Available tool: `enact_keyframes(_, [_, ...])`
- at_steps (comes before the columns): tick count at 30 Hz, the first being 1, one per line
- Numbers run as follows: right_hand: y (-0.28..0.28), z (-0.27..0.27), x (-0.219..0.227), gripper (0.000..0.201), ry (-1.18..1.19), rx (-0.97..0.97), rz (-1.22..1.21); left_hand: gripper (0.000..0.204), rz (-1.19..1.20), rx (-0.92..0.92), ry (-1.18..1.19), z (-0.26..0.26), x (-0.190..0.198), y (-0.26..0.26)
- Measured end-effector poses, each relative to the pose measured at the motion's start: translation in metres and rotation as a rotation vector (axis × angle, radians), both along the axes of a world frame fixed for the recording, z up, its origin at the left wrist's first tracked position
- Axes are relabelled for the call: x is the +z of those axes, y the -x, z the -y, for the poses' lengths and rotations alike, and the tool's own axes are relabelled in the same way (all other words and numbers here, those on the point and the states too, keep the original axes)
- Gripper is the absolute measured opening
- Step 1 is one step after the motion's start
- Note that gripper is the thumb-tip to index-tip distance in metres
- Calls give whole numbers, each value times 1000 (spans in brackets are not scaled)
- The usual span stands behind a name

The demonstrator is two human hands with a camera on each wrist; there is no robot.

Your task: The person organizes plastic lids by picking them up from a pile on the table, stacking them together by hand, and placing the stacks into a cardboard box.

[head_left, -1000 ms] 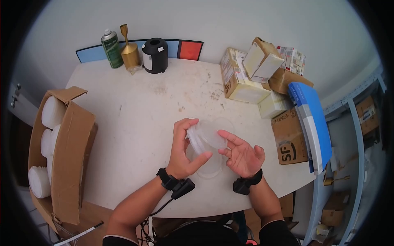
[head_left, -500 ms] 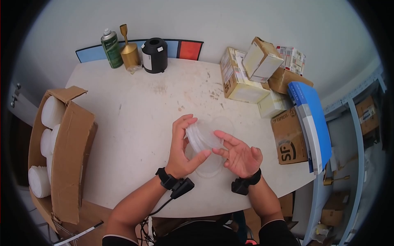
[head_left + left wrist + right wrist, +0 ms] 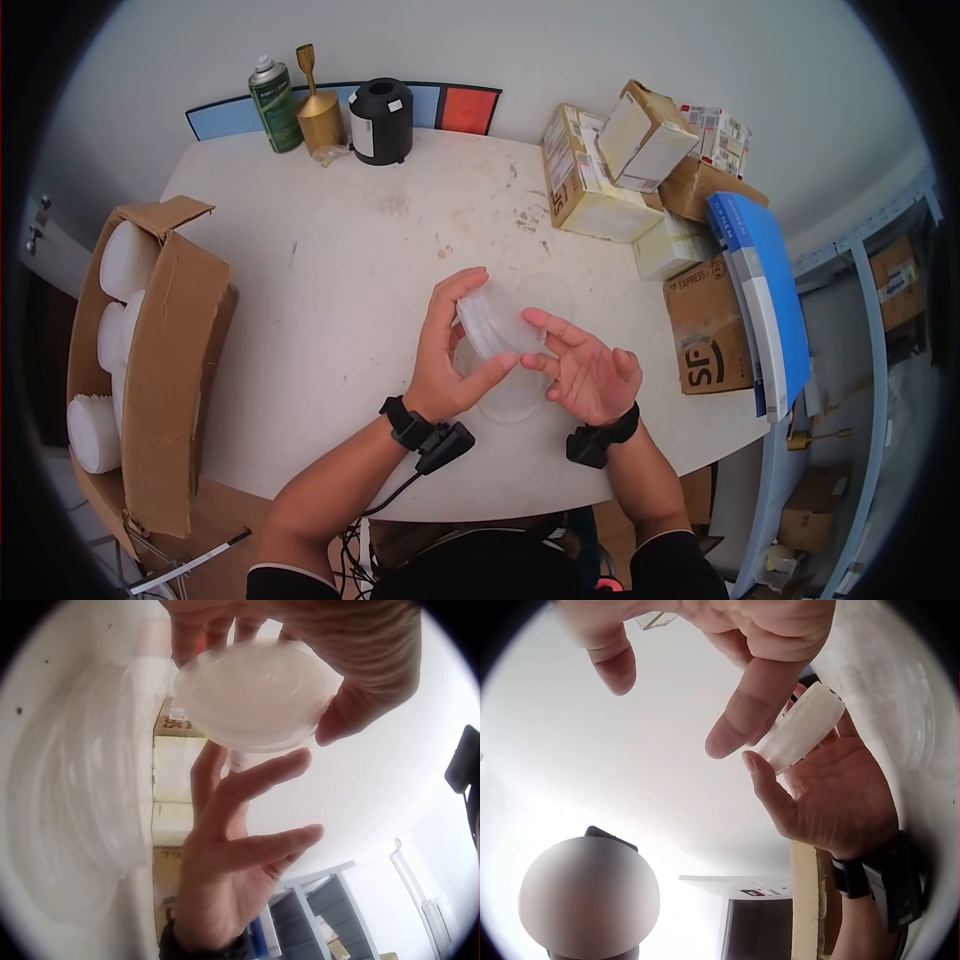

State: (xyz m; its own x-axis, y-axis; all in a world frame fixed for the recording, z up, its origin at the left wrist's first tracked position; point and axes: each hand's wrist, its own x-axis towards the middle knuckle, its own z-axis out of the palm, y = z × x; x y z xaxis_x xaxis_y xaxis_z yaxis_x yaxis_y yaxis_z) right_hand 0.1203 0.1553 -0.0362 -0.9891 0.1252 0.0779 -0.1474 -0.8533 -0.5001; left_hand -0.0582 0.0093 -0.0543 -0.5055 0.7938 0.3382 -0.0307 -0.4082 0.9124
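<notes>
In the head view the left hand [image 3: 443, 350] grips a tilted stack of round translucent lids [image 3: 486, 320] between thumb and fingers. The left wrist view shows the stack [image 3: 255, 694] edge-on and the left hand [image 3: 360, 652] curled round its rim. Just right of the stack is the right hand [image 3: 592, 374], palm up with fingers spread and loosely bent; its fingertips lie at the stack's side, and contact cannot be told. More translucent round pieces [image 3: 97, 772] rest on the table below the hands. In the right wrist view the stack [image 3: 806, 727] looks whitish.
A cardboard box [image 3: 165, 390] with white round containers [image 3: 93, 433] stands at the left. Along the back are a green spray can [image 3: 275, 105], a gold holder [image 3: 320, 122] and a black cylinder [image 3: 381, 122]. Cartons [image 3: 600, 200] and a blue binder [image 3: 765, 290] stand right.
The right hand's fingers have moved slightly left, closer to the stack, and the tilted round piece by them now lies closer against the stack. The head view has shifted a little.
</notes>
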Motion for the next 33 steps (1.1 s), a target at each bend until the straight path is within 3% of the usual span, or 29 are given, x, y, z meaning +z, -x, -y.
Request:
enact_keyframes(18, [2, 2, -5, 111, 13, 35, 23, 85, 43, -18, 25, -1, 7, -1])
enact_keyframes(33, [4, 12, 4, 112, -278, -13, 109, 79, 63, 4, 23, 2, 8, -1])
